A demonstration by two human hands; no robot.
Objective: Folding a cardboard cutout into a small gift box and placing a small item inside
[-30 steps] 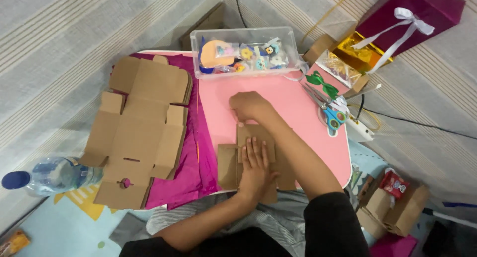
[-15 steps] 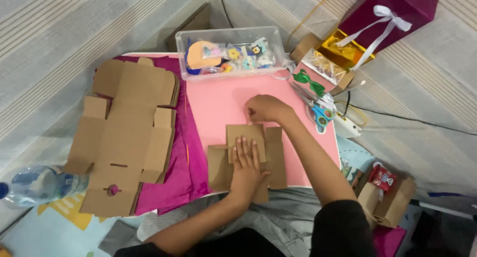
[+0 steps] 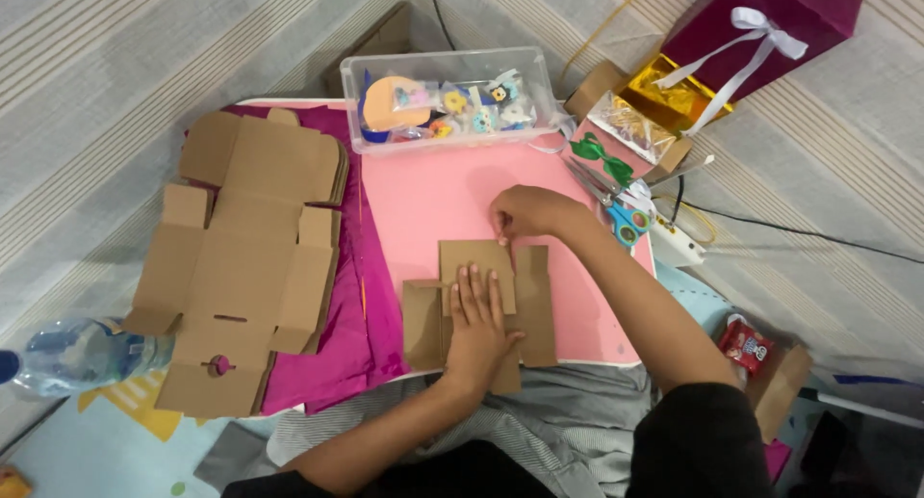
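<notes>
Since the earlier frames the right hand [image 3: 527, 212] has slid from the middle of the far edge of the small cardboard blank [image 3: 481, 306] toward its far right corner, and the left hand [image 3: 476, 317] has stayed flat on top.

At the far left a clear water bottle [image 3: 82, 356] lies on its side on the floor mat. Next to it a large flat cardboard box blank [image 3: 245, 257] rests partly on magenta paper [image 3: 361, 334], which spreads over the left part of the pink table [image 3: 433, 195].

The small cardboard blank lies on the near edge of the table, in front of the person. The left hand lies palm down on it, fingers spread and pressing. The right hand is curled, its fingertips pinching the blank's far edge.

Behind it a clear plastic bin [image 3: 448, 99] of small colourful items stands at the table's far edge. To the right lie a green bow [image 3: 602, 156] and blue-handled scissors [image 3: 621, 209]; beyond them are a gold box [image 3: 674, 99] and a magenta gift box with a white ribbon [image 3: 770, 26].
</notes>
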